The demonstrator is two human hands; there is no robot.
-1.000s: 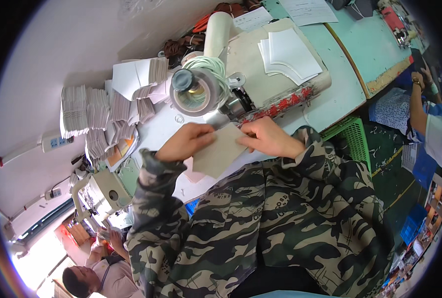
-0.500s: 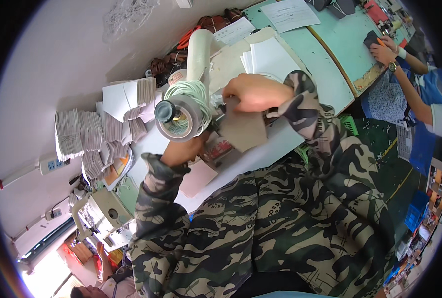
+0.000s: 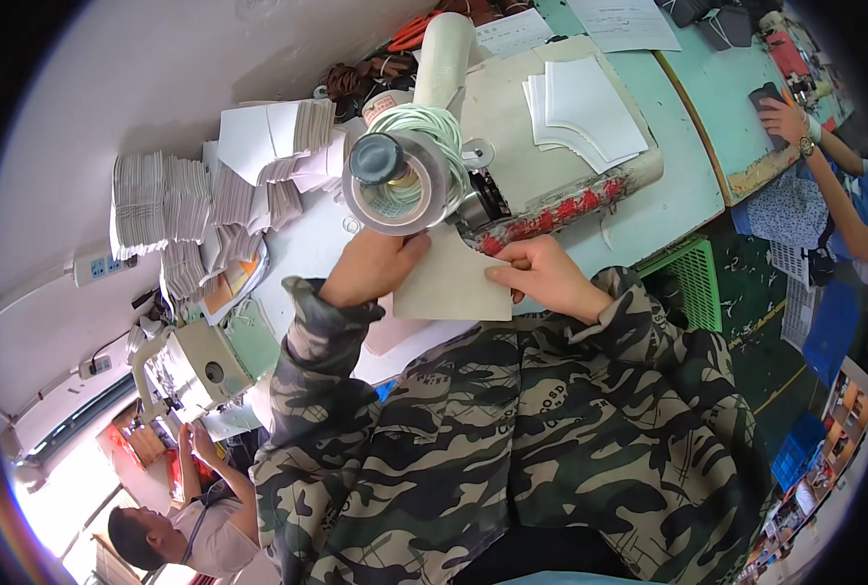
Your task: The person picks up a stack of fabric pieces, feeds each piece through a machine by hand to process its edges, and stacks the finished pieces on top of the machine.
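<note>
Both hands hold a flat beige panel [image 3: 450,285] with a curved cut-out in its upper right edge, close in front of my body. My left hand [image 3: 373,269] grips its left side, with the fingers partly hidden under the machine head. My right hand [image 3: 549,277] pinches the right edge between thumb and fingers. Just beyond the panel stands a sewing-type machine [image 3: 443,63] carrying a coil of pale green cord [image 3: 441,127], a clear roll and a dark knob [image 3: 377,158]. A pinkish panel [image 3: 387,330] lies under the held one.
Fanned white panels [image 3: 599,112] lie on the machine's bed, beside a worn edge with red marks [image 3: 575,205]. Stacked white panels [image 3: 161,205] stand along the wall. Another machine [image 3: 205,369] is at lower left, near a person. A green crate [image 3: 692,283] sits right; a co-worker's hands [image 3: 785,122] hold something dark.
My right hand has come from over the machine bed toward my body and now pinches the panel's right edge. The panel has turned, and the white panels on the bed are more exposed.
</note>
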